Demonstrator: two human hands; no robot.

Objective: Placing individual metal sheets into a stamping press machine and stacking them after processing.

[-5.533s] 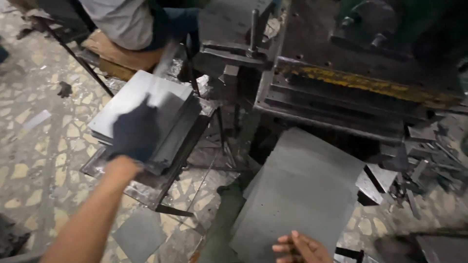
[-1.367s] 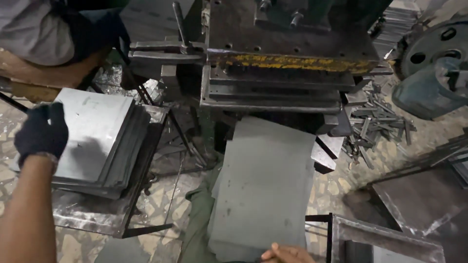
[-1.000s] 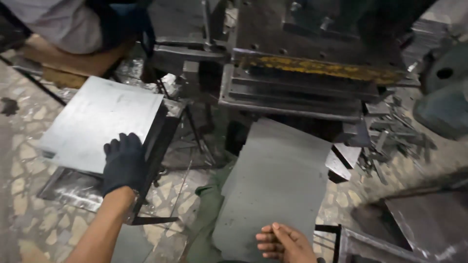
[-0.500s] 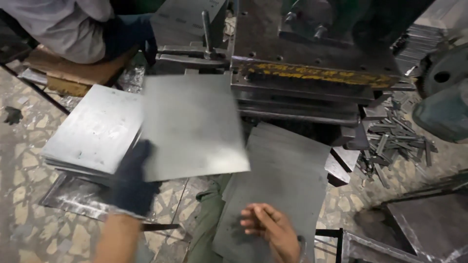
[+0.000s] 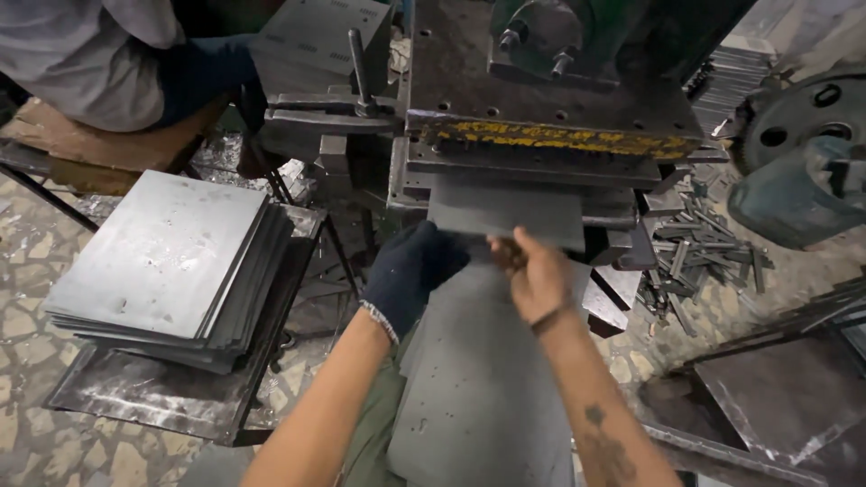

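Hands gripped one metal sheet [image 5: 505,215] at the press [image 5: 550,144]: gloved left hand [image 5: 410,271] closed on its near edge, bare right hand [image 5: 537,271] pinching beside it.

sheet stack [image 5: 167,261] left of press [image 5: 550,135], scrap strips [image 5: 708,257] perhaps right

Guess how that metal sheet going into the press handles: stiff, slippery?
The metal sheet probably stays stiff: it spans flat between left hand and right hand. Its smooth grey face looks slippery. Thin edges may cut; only the left hand is gloved.
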